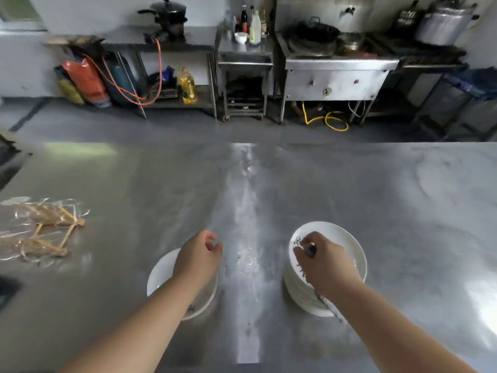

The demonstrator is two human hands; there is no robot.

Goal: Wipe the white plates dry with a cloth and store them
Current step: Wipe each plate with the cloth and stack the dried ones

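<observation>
Right hand [325, 262] over the plate stack [341, 238], fingers curled round a cloth [310, 250] pressed on top. Left hand [199, 254] above a single plate [160, 275], fingers loosely curled, holding nothing.

Open lane runs up the table [349, 189] middle, between left plate [161, 275] and plate stack [348, 243]. Wrapped sticks [43, 227] block the far left.

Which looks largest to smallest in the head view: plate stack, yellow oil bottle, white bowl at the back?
1. plate stack
2. yellow oil bottle
3. white bowl
The last two stand far back, so their true sizes are unsure.
</observation>
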